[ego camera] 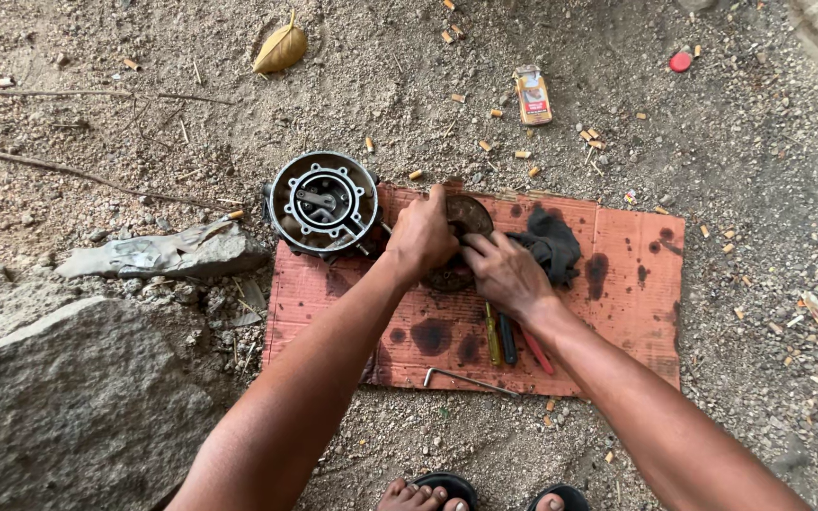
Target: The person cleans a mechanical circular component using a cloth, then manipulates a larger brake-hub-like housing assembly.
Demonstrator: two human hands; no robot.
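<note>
Grey round engine cover (323, 202) overhangs the cardboard sheet's (627, 312) upper left corner. Just right of it, near the upper edge, the left hand (420, 237) clasps the rusty disc (467, 219) from above while the right hand (504, 272) pinches its lower rim. Steadying it with the left looks wise, since greasy metal may slip. Dark rag (551, 244) lies beside; screwdrivers (508, 343) lie toward the lower edge.

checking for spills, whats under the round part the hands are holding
Under the round metal disc, held by the left hand and right hand, lies oil-stained cardboard. The hands cover the spot directly beneath.
</note>
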